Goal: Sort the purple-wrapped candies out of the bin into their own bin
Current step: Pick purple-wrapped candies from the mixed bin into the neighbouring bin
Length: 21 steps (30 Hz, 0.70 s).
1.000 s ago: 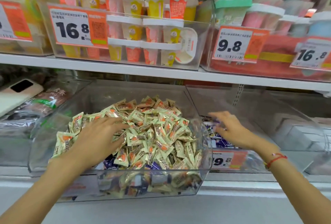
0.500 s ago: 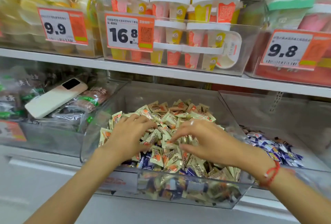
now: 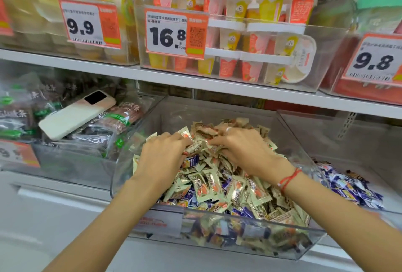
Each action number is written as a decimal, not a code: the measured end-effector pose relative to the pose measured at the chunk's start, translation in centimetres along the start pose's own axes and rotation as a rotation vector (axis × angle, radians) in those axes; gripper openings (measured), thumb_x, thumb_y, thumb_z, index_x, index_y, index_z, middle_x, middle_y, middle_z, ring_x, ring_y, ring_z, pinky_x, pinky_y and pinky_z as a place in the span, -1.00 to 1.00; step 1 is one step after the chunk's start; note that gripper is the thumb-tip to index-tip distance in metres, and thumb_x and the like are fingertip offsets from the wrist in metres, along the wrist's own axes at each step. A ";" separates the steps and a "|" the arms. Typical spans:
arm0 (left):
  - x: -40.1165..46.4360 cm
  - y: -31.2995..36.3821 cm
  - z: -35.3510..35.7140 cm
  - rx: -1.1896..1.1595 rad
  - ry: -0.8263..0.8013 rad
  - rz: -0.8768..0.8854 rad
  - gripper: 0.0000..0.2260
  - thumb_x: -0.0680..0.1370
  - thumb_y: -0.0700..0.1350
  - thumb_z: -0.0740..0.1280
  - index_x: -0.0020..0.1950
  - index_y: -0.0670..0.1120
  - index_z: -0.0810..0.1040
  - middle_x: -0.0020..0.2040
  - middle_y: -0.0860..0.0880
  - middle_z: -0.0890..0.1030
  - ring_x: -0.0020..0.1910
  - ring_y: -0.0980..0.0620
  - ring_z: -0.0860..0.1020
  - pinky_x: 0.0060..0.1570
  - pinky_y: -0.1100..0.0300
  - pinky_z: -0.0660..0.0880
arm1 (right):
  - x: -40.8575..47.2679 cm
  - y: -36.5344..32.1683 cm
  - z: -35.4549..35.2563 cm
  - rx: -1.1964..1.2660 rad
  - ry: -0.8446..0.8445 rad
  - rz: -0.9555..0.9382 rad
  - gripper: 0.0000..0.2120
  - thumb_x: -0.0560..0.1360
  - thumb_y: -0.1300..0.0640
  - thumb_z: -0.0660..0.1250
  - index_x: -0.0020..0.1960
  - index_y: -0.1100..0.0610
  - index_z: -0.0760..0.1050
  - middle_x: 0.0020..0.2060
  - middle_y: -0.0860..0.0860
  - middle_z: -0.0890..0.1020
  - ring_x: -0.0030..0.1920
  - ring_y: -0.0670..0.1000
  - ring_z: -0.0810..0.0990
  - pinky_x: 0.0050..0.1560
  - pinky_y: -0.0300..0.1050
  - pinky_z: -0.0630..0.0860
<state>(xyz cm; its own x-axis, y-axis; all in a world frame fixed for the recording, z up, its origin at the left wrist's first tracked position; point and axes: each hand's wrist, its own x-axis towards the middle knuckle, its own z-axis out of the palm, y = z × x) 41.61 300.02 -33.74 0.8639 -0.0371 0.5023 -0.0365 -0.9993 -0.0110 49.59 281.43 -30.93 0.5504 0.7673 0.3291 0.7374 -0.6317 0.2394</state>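
Both hands are lying on top of the heap of candy in the clear middle bin (image 3: 250,233) on the lower shelf. The left hand (image 3: 162,158) is resting palm down on the left of the heap, its fingers bent and dug in among the cream wrappers (image 3: 204,186); whether it is pinching one of them cannot be told. The right hand (image 3: 245,152) is sitting beside it, just to the right, its fingers curled down into the pile near the left hand's fingertips, and what they are gripping, if anything, is hidden. A red string bracelet (image 3: 288,179) is circling the right wrist.

Purple candies (image 3: 191,160) are showing here and there between the cream ones, one just below the left hand and more near the front wall of the bin. A separate pile of purple candies (image 3: 348,186) is lying in the next bin (image 3: 389,212) to the right, well apart from both hands.

In the bin to the left a phone (image 3: 76,114) is lying tilted on dark snack packets (image 3: 91,139). On the shelf above, cups (image 3: 230,32) are standing behind a price tag (image 3: 175,32) reading 16.8.
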 end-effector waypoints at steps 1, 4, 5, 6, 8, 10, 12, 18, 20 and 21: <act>0.0 -0.1 0.0 -0.007 0.000 -0.003 -0.79 0.48 -0.13 0.42 0.10 0.04 0.62 0.02 0.04 0.65 -0.03 -0.06 0.58 -0.21 0.07 0.50 | -0.1 0.4 -0.1 -0.020 0.028 0.047 -0.61 0.53 0.27 0.29 0.27 -0.08 0.54 0.12 -0.04 0.59 -0.01 0.02 0.60 -0.43 -0.30 0.25; -0.1 -0.2 -0.1 -0.039 0.030 -0.004 -0.84 0.54 -0.11 0.33 0.06 0.09 0.63 0.01 0.08 0.64 -0.04 -0.03 0.57 -0.20 0.08 0.52 | -1.1 2.2 -0.6 -0.044 -0.002 0.177 -0.53 0.50 0.33 0.26 0.25 -0.13 0.53 0.15 -0.02 0.54 0.13 0.06 0.51 -0.22 -0.08 0.45; -0.1 -0.2 -0.2 -0.060 0.043 -0.004 -0.84 0.56 -0.09 0.32 0.06 0.11 0.64 0.03 0.10 0.64 -0.03 -0.02 0.56 -0.18 0.10 0.52 | -1.5 2.8 -0.9 -0.041 -0.052 0.179 -0.49 0.48 0.35 0.23 0.25 -0.17 0.53 0.21 -0.03 0.51 0.16 0.06 0.46 -0.15 -0.08 0.42; -0.1 -0.3 -0.2 -0.075 0.049 -0.006 -0.82 0.56 -0.10 0.31 0.08 0.13 0.64 0.06 0.11 0.64 -0.01 -0.01 0.56 -0.15 0.12 0.50 | -2.0 3.1 -1.3 -0.036 -0.104 0.156 -0.47 0.46 0.35 0.21 0.24 -0.19 0.52 0.27 -0.05 0.48 0.20 0.05 0.41 -0.07 -0.08 0.40; -0.1 -0.4 -0.3 -0.068 0.018 -0.018 -0.76 0.56 -0.14 0.29 0.10 0.18 0.60 0.13 0.15 0.61 0.07 0.03 0.53 -0.08 0.15 0.44 | -3.2 3.0 -2.2 -0.016 -0.188 0.094 -0.52 0.47 0.25 0.19 0.25 -0.20 0.52 0.36 -0.09 0.42 0.28 0.01 0.34 0.16 -0.04 0.33; -0.2 -0.6 -0.6 -0.064 -0.041 -0.027 -0.77 0.58 -0.10 0.25 0.11 0.20 0.58 0.17 0.17 0.57 0.16 0.07 0.49 -0.05 0.16 0.42 | -4.3 2.4 -2.9 0.017 -0.225 0.056 -0.64 0.50 0.09 0.20 0.22 -0.20 0.53 0.36 -0.13 0.42 0.36 -0.05 0.28 0.35 -0.02 0.19; -0.2 -0.8 -1.0 -0.110 -0.084 -0.015 -0.79 0.59 -0.06 0.23 0.13 0.19 0.57 0.21 0.19 0.55 0.22 0.09 0.46 -0.01 0.15 0.43 | -4.9 1.2 -3.1 0.064 -0.198 0.008 -0.72 0.53 -0.02 0.20 0.18 -0.19 0.55 0.31 -0.16 0.45 0.36 -0.11 0.26 0.43 0.00 0.12; -0.4 -1.0 -0.6 -0.032 -0.277 0.080 -0.69 0.58 0.04 0.26 0.32 0.21 0.43 0.36 0.23 0.38 0.37 0.11 0.27 0.33 0.13 0.20 | -1.6 -2.8 -0.3 0.235 -0.271 -0.118 -0.57 0.52 -0.16 0.29 0.35 -0.09 0.41 0.27 -0.09 0.48 0.24 -0.05 0.42 0.08 -0.14 0.43; -0.5 -0.9 -0.5 -0.018 -0.227 0.044 -0.68 0.59 0.01 0.26 0.35 0.20 0.41 0.36 0.23 0.37 0.38 0.12 0.26 0.33 0.15 0.17 | -0.4 -3.1 0.9 0.277 -0.297 -0.112 -0.54 0.52 -0.15 0.30 0.39 -0.08 0.38 0.31 -0.08 0.44 0.26 -0.02 0.40 0.01 -0.16 0.37; -0.5 -0.8 -0.5 -0.009 -0.192 0.034 -0.67 0.59 0.00 0.26 0.34 0.20 0.41 0.36 0.23 0.38 0.38 0.12 0.27 0.33 0.16 0.18 | 0.1 -3.2 1.3 0.302 -0.314 -0.101 -0.52 0.52 -0.15 0.30 0.40 -0.08 0.38 0.32 -0.06 0.41 0.27 -0.02 0.38 0.03 -0.16 0.35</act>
<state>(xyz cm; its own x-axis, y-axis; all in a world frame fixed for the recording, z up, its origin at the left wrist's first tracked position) 40.94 300.87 -33.57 0.9421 -0.0725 0.3274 -0.0707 -0.9973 -0.0173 47.79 283.65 -32.89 0.5272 0.8496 0.0137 0.8494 -0.5265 -0.0369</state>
